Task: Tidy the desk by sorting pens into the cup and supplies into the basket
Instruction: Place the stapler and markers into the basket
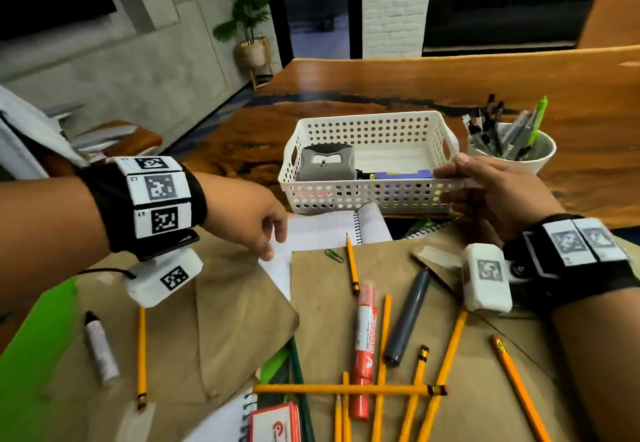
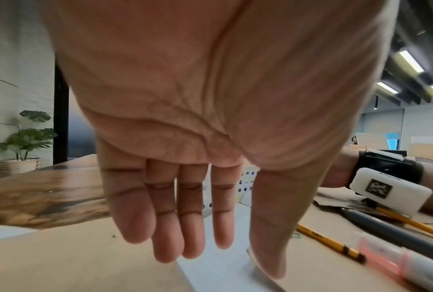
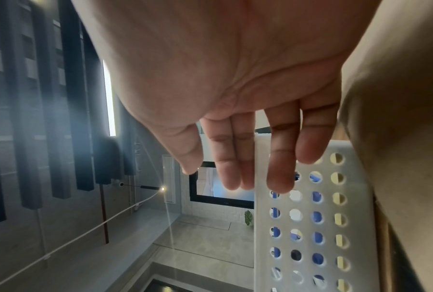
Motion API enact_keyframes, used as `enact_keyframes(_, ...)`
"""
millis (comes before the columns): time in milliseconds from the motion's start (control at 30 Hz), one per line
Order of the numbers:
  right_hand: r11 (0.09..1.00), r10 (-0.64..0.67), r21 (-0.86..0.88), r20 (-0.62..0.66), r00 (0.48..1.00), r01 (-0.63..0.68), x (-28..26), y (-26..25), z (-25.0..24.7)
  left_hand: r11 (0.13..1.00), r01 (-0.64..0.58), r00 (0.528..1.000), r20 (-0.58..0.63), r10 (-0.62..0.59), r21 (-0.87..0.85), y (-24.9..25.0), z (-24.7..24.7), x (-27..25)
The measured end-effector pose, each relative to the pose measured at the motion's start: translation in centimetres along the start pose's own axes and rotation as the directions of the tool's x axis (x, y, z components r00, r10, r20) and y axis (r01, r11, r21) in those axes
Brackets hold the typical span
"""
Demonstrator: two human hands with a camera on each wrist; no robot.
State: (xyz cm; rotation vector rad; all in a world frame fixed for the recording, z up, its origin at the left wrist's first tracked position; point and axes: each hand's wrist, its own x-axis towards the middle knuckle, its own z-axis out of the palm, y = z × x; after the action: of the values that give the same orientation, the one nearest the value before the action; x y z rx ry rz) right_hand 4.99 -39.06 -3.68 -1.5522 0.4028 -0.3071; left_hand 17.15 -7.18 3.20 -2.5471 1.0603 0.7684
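The white perforated basket (image 1: 367, 195) stands mid-desk and holds a grey device (image 1: 327, 162) and a blue item (image 1: 403, 175). To its right, the white cup (image 1: 542, 161) is full of pens (image 1: 498, 130). My right hand (image 1: 450, 185) is at the basket's near right corner, thumb over the rim; the right wrist view shows my right hand (image 3: 235, 177) with straight fingers (image 3: 280, 173) against the basket wall (image 3: 310, 227). My left hand (image 1: 270, 233) hovers empty over a spiral notebook (image 1: 322, 230); in the left wrist view my left hand (image 2: 235, 247) has relaxed fingers.
On brown paper near me lie several yellow pencils (image 1: 381, 389), a red marker (image 1: 363, 344), a grey pen (image 1: 407, 317), a green paper clip (image 1: 334, 255) and a white tube (image 1: 100, 348). A green folder (image 1: 31, 355) is at the near left, a red card stack (image 1: 275, 424) at the front.
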Motion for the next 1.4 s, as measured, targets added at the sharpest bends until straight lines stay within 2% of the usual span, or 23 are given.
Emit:
enact_keyframes(67, 1.000, 0.004, 0.005, 0.018, 1.000, -0.004, -0.1, 0.1, 0.1, 1.000, 0.025, 1.000, -0.017, -0.024, 0.012, -0.7, 1.0, -1.5)
enact_keyframes(167, 1.000, -0.002, 0.018, 0.035, 0.999, 0.001, -0.3, 0.1, 0.2, 0.977, 0.152, 0.987, 0.028, -0.159, 0.152, -2.8, 2.3, -3.7)
enact_keyframes(200, 1.000, -0.002, 0.016, 0.043, 0.999, 0.002, -0.3, 0.0, 0.2, 0.957, 0.211, 0.969, 0.088, -0.231, 0.197, -3.8, 3.0, -4.4)
enact_keyframes(267, 1.000, 0.006, 0.015, 0.055, 0.998, -0.007, -0.4, 0.0, 0.2, 0.911, 0.334, 0.893, 0.229, -0.388, 0.244, -5.3, 4.4, -5.8)
enact_keyframes(333, 1.000, 0.008, 0.015, 0.058, 0.998, -0.009, -0.4, 0.0, 0.1, 0.868, 0.434, 0.820, 0.294, -0.492, 0.241, -6.3, 6.0, -6.9)
enact_keyframes(433, 1.000, -0.002, 0.014, 0.060, 0.998, 0.001, -0.4, 0.0, 0.2, 0.830, 0.546, 0.769, 0.324, -0.551, 0.115, -6.7, 8.4, -8.3)
enact_keyframes(467, 1.000, -0.008, 0.020, 0.059, 0.998, 0.007, -0.4, 0.0, 0.2, 0.808, 0.588, 0.752, 0.361, -0.551, 0.007, -7.1, 9.2, -8.4)
enact_keyframes(533, 1.000, -0.014, 0.018, 0.056, 0.998, 0.013, -0.2, 0.1, 0.3, 0.675, 0.667, 0.730, 0.455, -0.510, -0.315, -7.9, 10.5, -8.6)
enact_keyframes(567, 1.000, -0.013, 0.018, 0.059, 0.998, 0.012, -0.1, 0.1, 0.3, 0.597, 0.669, 0.741, 0.459, -0.490, -0.444, -8.3, 10.9, -8.6)
enact_keyframes(633, 1.000, -0.008, 0.020, 0.063, 0.998, 0.006, 0.0, 0.2, 0.3, 0.523, 0.621, 0.777, 0.369, -0.510, -0.584, -8.4, 11.3, -8.3)
enact_keyframes(700, 1.000, -0.007, 0.023, 0.061, 0.998, 0.006, 0.0, 0.2, 0.3, 0.536, 0.555, 0.809, 0.260, -0.527, -0.636, -7.6, 11.2, -7.7)
enact_keyframes(800, 1.000, -0.015, 0.024, 0.057, 0.998, 0.014, 0.2, 0.4, 0.5, 0.565, 0.484, 0.838, 0.168, -0.519, -0.668, -6.1, 10.5, -6.5)
enact_keyframes(933, 0.999, -0.028, 0.025, 0.055, 0.998, 0.027, 0.3, 0.5, 0.5, 0.631, 0.330, 0.901, 0.035, -0.432, -0.703, -3.2, 8.9, -4.7)
enact_keyframes(1000, 0.999, -0.027, 0.025, 0.055, 0.998, 0.025, 0.3, 0.4, 0.4, 0.649, 0.265, 0.917, -0.022, -0.399, -0.713, -1.7, 8.2, -3.8)
enact_keyframes(1100, 0.999, -0.022, 0.030, 0.055, 0.998, 0.021, 0.2, 0.3, 0.5, 0.682, 0.202, 0.931, -0.078, -0.357, -0.703, 0.0, 7.5, -2.8)
enact_keyframes(1200, 1.000, -0.012, 0.019, 0.048, 0.999, 0.011, 0.3, 0.3, 0.5, 0.705, 0.190, 0.932, -0.100, -0.348, -0.683, 0.9, 6.7, -2.3)
enact_keyframes(1300, 1.000, -0.006, 0.019, 0.059, 0.998, 0.005, 0.4, 0.3, 0.4, 0.739, 0.204, 0.913, -0.148, -0.381, -0.642, 0.8, 5.2, -2.0)
enact_keyframes(1400, 1.000, 0.002, 0.018, 0.064, 0.998, -0.003, 0.4, 0.3, 0.3, 0.802, 0.188, 0.886, -0.255, -0.388, -0.566, 0.5, 3.3, -1.5)
